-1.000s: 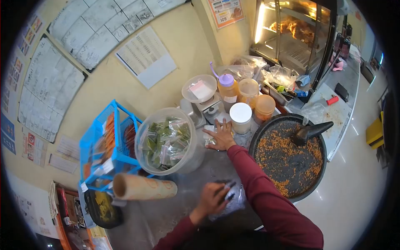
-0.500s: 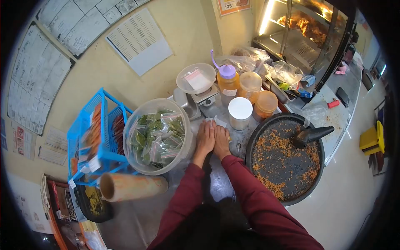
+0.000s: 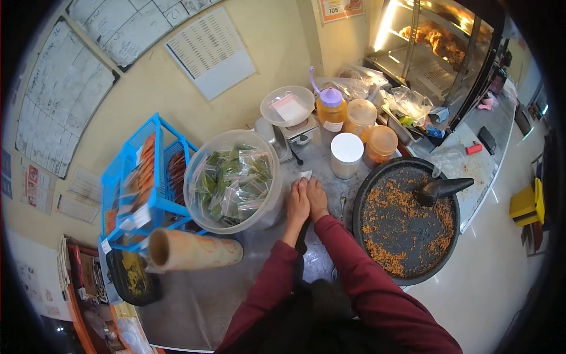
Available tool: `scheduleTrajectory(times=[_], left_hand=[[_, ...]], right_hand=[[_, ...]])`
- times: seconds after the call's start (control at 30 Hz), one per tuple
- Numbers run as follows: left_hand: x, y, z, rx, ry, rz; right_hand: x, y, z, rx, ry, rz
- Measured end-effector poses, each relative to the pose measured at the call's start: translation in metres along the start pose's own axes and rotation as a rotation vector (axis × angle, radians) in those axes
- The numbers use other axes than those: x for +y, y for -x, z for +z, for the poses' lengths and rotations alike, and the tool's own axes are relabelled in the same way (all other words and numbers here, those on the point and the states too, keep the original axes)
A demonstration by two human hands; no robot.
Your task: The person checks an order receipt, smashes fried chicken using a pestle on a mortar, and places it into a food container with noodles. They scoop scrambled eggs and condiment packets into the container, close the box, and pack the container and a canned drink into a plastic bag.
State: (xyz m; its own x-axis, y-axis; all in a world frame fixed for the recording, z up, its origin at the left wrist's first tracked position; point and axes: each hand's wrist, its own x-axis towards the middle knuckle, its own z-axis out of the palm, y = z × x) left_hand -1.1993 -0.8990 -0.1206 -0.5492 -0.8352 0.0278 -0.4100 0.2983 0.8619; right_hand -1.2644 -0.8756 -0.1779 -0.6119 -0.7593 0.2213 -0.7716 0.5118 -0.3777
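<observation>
My left hand (image 3: 299, 199) and my right hand (image 3: 317, 197) are side by side, touching, low over the metal counter. Their fingers are curled and pressed together at the tips. Just past the fingertips pokes the corner of a small whitish piece of plastic or paper (image 3: 305, 174); the rest lies hidden under the fingers. Left of my hands stands a clear tub (image 3: 272, 203) full of small zip bags (image 3: 227, 186) with green leaves. To the right is a big stone mortar (image 3: 407, 221) with orange crumbs, its dark pestle (image 3: 445, 190) resting inside.
Ahead are a scale (image 3: 300, 131) bearing a bowl (image 3: 287, 106), a purple-capped bottle (image 3: 331, 109), a white-lidded jar (image 3: 346, 154) and orange-lidded jars (image 3: 381, 141). At left, blue baskets (image 3: 150, 177) and a plastic-wrap roll (image 3: 197, 251). A lit food cabinet (image 3: 436, 53) stands behind.
My hands have drawn back slightly toward me, and their fingers are curled more. Less of the whitish piece shows. The whole view has shifted a little as my head moved.
</observation>
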Motion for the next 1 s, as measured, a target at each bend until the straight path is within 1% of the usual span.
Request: scheduleTrajectory(times=[0.07, 0.13, 0.17, 0.2, 0.23, 0.27, 0.3, 0.33, 0.4, 0.43, 0.5, 0.53, 0.6, 0.67, 0.73, 0.8, 0.83, 0.93, 1.0], left_hand=[[-0.006, 0.017, -0.001, 0.081, 0.118, 0.065], [-0.002, 0.044, -0.012, 0.101, 0.218, 0.076], [0.002, 0.057, -0.017, 0.109, 0.27, 0.085], [-0.002, 0.072, -0.016, 0.183, 0.318, 0.125], [-0.001, 0.087, -0.019, 0.22, 0.382, 0.083], [0.001, 0.105, -0.02, 0.258, 0.446, 0.037], [0.003, 0.12, -0.021, 0.297, 0.51, -0.01], [0.001, 0.134, -0.017, 0.293, 0.531, -0.06], [0.0, 0.158, -0.01, 0.271, 0.574, -0.154], [0.0, 0.162, -0.008, 0.235, 0.439, -0.093], [-0.001, 0.168, -0.003, 0.157, 0.177, 0.034], [0.006, 0.159, -0.006, 0.083, 0.13, 0.048], [-0.009, 0.12, 0.002, 0.116, -0.094, 0.405], [-0.023, 0.075, 0.003, 0.07, -0.458, 0.648], [-0.033, 0.047, -0.002, -0.063, -0.658, 0.652], [-0.031, 0.025, -0.013, -0.253, -0.575, 0.588], [-0.032, 0.018, -0.015, -0.349, -0.532, 0.56], [-0.036, 0.009, -0.016, -0.34, -0.54, 0.543], [-0.037, 0.01, -0.013, -0.295, -0.498, 0.522]], right_hand=[[-0.003, -0.003, -0.002, -0.013, 0.042, -0.044], [-0.002, -0.006, -0.004, -0.009, 0.092, -0.093], [0.002, -0.011, -0.005, -0.005, 0.02, -0.071], [0.011, -0.019, 0.001, -0.004, -0.052, -0.047], [0.014, -0.023, -0.004, -0.008, -0.122, -0.024], [0.018, -0.029, -0.01, -0.059, -0.318, 0.114], [0.018, -0.035, -0.033, -0.111, -0.512, 0.254], [0.018, -0.038, -0.056, -0.163, -0.702, 0.397], [0.03, -0.037, -0.092, -0.264, -1.314, 0.522], [0.036, -0.032, -0.111, -0.304, -1.622, 0.58], [0.045, -0.006, -0.165, -0.34, -1.782, 0.57], [0.05, 0.009, -0.186, -0.353, -1.86, 0.562], [0.06, 0.047, -0.208, -0.281, -2.006, 0.598], [0.071, 0.094, -0.222, -0.186, -2.094, 0.667], [0.076, 0.145, -0.237, -0.076, -2.101, 0.757], [0.078, 0.193, -0.259, 0.028, -2.073, 0.83], [0.08, 0.216, -0.264, 0.059, -2.142, 0.851], [0.082, 0.273, -0.273, 0.166, -2.337, 0.886], [0.077, 0.3, -0.279, 0.23, -2.436, 0.894]])
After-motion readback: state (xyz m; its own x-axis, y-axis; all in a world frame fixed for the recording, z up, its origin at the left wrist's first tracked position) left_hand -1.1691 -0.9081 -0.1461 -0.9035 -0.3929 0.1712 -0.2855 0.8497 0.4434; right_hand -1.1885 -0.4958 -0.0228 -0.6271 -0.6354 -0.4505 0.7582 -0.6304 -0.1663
